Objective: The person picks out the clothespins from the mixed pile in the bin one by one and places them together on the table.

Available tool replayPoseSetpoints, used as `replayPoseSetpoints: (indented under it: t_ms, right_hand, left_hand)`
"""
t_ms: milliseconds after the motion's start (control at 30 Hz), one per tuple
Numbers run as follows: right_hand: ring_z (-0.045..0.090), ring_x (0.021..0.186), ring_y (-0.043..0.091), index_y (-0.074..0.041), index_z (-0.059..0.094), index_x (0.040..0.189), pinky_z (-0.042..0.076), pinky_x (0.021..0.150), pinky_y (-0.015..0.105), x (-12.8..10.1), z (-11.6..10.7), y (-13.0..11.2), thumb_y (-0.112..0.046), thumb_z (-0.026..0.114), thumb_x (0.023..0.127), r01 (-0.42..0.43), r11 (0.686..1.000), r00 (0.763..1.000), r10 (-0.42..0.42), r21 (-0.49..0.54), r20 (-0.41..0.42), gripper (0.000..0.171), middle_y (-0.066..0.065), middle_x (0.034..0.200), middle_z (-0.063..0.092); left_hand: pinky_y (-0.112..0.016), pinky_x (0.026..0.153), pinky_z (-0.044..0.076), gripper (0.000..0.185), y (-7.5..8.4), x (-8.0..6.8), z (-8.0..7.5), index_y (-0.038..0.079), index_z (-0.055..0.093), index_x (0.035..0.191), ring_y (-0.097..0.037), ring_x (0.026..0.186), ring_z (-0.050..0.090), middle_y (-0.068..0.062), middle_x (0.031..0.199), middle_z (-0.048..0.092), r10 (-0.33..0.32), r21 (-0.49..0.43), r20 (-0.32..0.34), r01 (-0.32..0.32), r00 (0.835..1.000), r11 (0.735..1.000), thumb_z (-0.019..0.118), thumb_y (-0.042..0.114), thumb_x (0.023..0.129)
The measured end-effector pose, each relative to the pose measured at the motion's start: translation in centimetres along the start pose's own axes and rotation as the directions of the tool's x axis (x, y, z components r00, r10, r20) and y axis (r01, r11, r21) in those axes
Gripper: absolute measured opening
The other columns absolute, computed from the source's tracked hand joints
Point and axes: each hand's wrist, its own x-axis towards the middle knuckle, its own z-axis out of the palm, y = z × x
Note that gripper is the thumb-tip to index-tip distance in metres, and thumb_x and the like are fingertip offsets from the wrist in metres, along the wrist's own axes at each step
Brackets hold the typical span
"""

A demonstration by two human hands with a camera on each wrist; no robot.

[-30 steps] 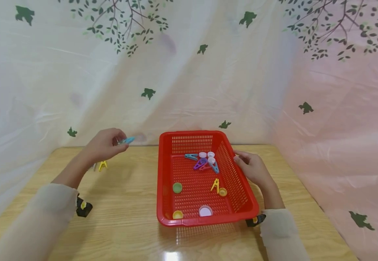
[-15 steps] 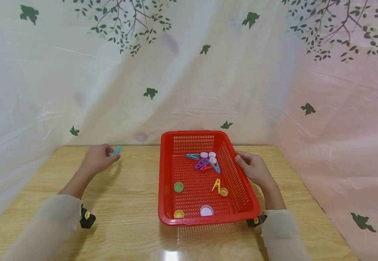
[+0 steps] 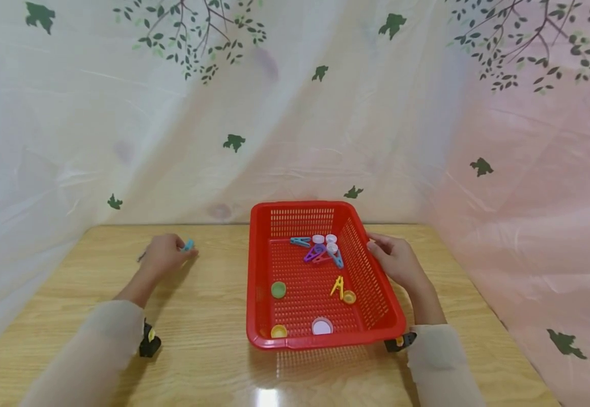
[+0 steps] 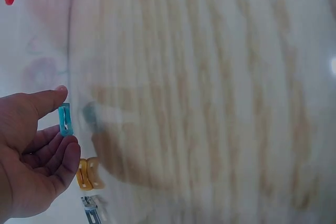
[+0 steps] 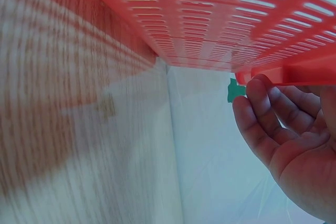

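My left hand is low over the left part of the wooden table and pinches a light blue clip between thumb and fingers. The left wrist view shows this blue clip, with a yellow clip and a greyish clip lying on the table just beside the hand. My right hand holds the right rim of the red basket, fingers curled under the rim. Inside the basket lie several clips and bottle caps.
In the basket are a green cap, a yellow cap, a white cap, a yellow clip and a purple clip. A leaf-printed curtain closes the back and both sides of the table.
My left hand has come down and to the left with the blue clip, from raised near the basket to just above the table. The right hand and basket have stayed put.
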Motion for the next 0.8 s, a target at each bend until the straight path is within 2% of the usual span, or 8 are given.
replayPoseSetpoints:
  t_ms: [100, 200, 267, 333, 433, 533, 667, 800]
  right_hand:
    - [0.072, 0.084, 0.027, -0.011, 0.054, 0.149, 0.062, 0.072, 0.038, 0.1, 0.0, 0.0, -0.029, 0.058, 0.106, -0.004, 1.0, 1.0, 0.004, -0.001, 0.0, 0.047, 0.018, 0.115, 0.07]
    - [0.072, 0.085, 0.027, -0.01, 0.054, 0.148, 0.062, 0.071, 0.038, 0.2, -0.1, 0.1, -0.028, 0.057, 0.106, 0.004, 1.0, 1.0, -0.004, -0.005, 0.0, 0.046, 0.019, 0.116, 0.07]
    - [0.072, 0.085, 0.027, -0.009, 0.055, 0.148, 0.062, 0.071, 0.039, 0.2, -0.1, 0.1, -0.028, 0.057, 0.106, 0.007, 1.0, 1.0, -0.007, -0.007, 0.001, 0.046, 0.02, 0.116, 0.07]
    - [0.072, 0.085, 0.027, -0.009, 0.054, 0.148, 0.062, 0.071, 0.039, 0.3, -0.1, 0.2, -0.028, 0.057, 0.106, 0.007, 1.0, 1.0, -0.007, -0.006, 0.005, 0.046, 0.02, 0.117, 0.07]
    - [0.073, 0.085, 0.027, -0.01, 0.054, 0.149, 0.062, 0.072, 0.039, 0.3, -0.1, 0.2, -0.028, 0.058, 0.106, 0.007, 1.0, 1.0, -0.007, -0.004, 0.008, 0.047, 0.02, 0.117, 0.07]
    - [0.072, 0.085, 0.027, -0.01, 0.055, 0.148, 0.062, 0.072, 0.038, 0.4, -0.1, 0.2, -0.028, 0.058, 0.106, 0.022, 1.0, 1.0, -0.022, -0.012, 0.004, 0.046, 0.019, 0.116, 0.07]
    - [0.072, 0.085, 0.028, -0.01, 0.055, 0.148, 0.062, 0.071, 0.038, 0.5, -0.1, 0.2, -0.028, 0.058, 0.106, 0.038, 0.999, 0.999, -0.038, -0.022, -0.001, 0.046, 0.019, 0.115, 0.07]
    - [0.072, 0.086, 0.028, -0.01, 0.054, 0.149, 0.062, 0.073, 0.038, 0.4, -0.1, 0.5, -0.03, 0.058, 0.106, 0.035, 0.999, 0.999, -0.035, -0.017, -0.001, 0.047, 0.019, 0.119, 0.07]
  left_hand:
    - [-0.031, 0.054, 0.039, 0.041, 0.1, 0.0, 0.4, 0.002, 0.063, 0.072, -0.017, 0.057, 0.046, -0.002, 0.061, 0.054, -0.005, 0.018, 0.008, 0.005, 1.0, 1.0, 0.073, 0.035, 0.095]
    - [-0.029, 0.05, 0.032, 0.049, 0.3, 0.0, 0.7, 0.011, 0.05, 0.06, -0.012, 0.051, 0.032, 0.005, 0.053, 0.036, -0.015, 0.019, 0.024, 0.014, 1.0, 1.0, 0.074, 0.037, 0.094]
    - [-0.028, 0.049, 0.029, 0.054, 0.5, 0.0, 0.7, 0.015, 0.042, 0.057, -0.01, 0.05, 0.026, 0.007, 0.052, 0.029, -0.029, 0.022, 0.029, 0.028, 0.999, 0.999, 0.076, 0.038, 0.092]
    - [-0.027, 0.05, 0.028, 0.057, 0.7, -0.2, 0.6, 0.017, 0.038, 0.056, -0.01, 0.051, 0.025, 0.007, 0.052, 0.027, -0.032, 0.036, 0.032, 0.031, 0.999, 0.999, 0.077, 0.039, 0.091]
    - [-0.028, 0.051, 0.028, 0.056, 1.0, -0.5, 0.4, 0.016, 0.039, 0.057, -0.011, 0.052, 0.027, 0.006, 0.054, 0.028, -0.044, 0.055, 0.037, 0.042, 0.998, 0.998, 0.079, 0.038, 0.089]
    - [-0.029, 0.052, 0.029, 0.049, 1.1, -0.9, 0.1, 0.01, 0.047, 0.061, -0.014, 0.055, 0.032, 0.004, 0.057, 0.035, -0.057, 0.055, 0.048, 0.055, 0.997, 0.997, 0.079, 0.035, 0.089]
    - [-0.031, 0.054, 0.036, 0.039, 0.8, -1.3, 0.0, -0.001, 0.063, 0.077, -0.019, 0.061, 0.044, -0.003, 0.065, 0.051, -0.084, 0.033, 0.056, 0.083, 0.995, 0.996, 0.077, 0.032, 0.091]
    - [-0.032, 0.055, 0.04, 0.038, 0.3, -1.3, 0.0, -0.006, 0.067, 0.085, -0.022, 0.066, 0.05, -0.008, 0.072, 0.057, -0.087, 0.026, 0.055, 0.086, 0.995, 0.996, 0.075, 0.031, 0.093]
